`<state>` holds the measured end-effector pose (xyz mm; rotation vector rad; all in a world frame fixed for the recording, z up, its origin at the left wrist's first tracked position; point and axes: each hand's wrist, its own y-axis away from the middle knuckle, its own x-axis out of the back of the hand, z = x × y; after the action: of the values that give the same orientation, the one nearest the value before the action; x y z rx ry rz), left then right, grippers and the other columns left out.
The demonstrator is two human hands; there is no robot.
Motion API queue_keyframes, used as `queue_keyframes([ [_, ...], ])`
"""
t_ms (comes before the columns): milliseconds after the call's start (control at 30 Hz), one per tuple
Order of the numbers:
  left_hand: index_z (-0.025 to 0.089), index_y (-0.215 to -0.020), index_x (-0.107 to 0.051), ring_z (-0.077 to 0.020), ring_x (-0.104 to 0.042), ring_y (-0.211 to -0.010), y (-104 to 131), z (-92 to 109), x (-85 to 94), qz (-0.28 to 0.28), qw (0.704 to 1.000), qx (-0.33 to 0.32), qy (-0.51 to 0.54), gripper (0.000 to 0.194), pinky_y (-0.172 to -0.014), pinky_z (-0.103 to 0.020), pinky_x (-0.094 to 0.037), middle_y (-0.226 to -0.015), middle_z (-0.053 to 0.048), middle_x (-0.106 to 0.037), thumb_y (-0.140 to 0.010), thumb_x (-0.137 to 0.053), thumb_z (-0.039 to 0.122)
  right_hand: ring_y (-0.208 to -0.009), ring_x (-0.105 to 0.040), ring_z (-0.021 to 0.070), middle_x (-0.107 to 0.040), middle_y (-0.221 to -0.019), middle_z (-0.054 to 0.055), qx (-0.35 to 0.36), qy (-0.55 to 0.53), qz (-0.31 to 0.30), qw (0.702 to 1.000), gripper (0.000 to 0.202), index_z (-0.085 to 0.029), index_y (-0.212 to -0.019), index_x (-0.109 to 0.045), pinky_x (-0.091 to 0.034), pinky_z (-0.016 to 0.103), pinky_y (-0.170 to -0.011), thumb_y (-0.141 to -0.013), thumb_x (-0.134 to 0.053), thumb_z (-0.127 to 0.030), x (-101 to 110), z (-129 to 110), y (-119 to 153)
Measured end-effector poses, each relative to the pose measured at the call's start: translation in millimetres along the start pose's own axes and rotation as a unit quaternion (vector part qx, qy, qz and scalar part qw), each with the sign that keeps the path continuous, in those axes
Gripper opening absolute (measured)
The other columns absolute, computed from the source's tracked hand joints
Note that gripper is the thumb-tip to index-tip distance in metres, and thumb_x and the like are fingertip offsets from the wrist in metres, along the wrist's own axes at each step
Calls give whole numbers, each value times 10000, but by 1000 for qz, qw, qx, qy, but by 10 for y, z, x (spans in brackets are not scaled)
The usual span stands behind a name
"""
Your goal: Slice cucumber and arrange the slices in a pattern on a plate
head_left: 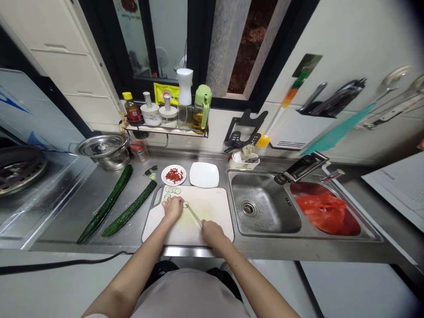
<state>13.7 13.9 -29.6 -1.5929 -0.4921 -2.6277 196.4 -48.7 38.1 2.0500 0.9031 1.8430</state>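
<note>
A white cutting board (pixel 208 205) lies on the steel counter. My right hand (pixel 213 234) is wrapped round the handle of a knife (pixel 194 215), whose tip points up and left over the board. Just left of the tip, my left hand (pixel 173 207) rests on the board with fingers bent; what is under them is too small to tell. A cucumber slice (pixel 186 205) lies at the knife tip. More cucumber slices (pixel 172 190) sit in a row at the board's upper left. Two long green cucumbers (pixel 107 203) lie left of the board.
Behind the board stand a plate of red pieces (pixel 174 175) and a white square plate (pixel 204 175). A lidded steel pot (pixel 107 150) is at the back left. The sink (pixel 265 201) and a red bag (pixel 323 211) are at the right. Bottles fill a shelf (pixel 175 130).
</note>
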Motion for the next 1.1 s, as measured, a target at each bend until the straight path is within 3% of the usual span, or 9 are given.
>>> queue_keyframes([
  [700, 276, -922, -666, -285, -487, -1100, 41, 9, 15, 9, 1000, -3, -16, 184, -893, -444, -275, -1084, -60, -672, -833, -508, 249, -1037, -637, 256, -670, -1058, 186, 0, 2, 2, 1000, 342, -125, -1134, -578, -481, 351, -811, -846, -402, -67, 5, -59, -93],
  [1100, 277, -901, -675, -285, -485, -1106, 38, 5, 19, 17, 1000, 0, -10, 167, -892, -433, -270, -1062, -58, -676, -806, -540, 255, -1023, -647, 262, -675, -1052, 191, 2, 15, 4, 1000, 366, -113, -1130, -584, -494, 346, -779, -839, -371, -54, -18, 5, -16],
])
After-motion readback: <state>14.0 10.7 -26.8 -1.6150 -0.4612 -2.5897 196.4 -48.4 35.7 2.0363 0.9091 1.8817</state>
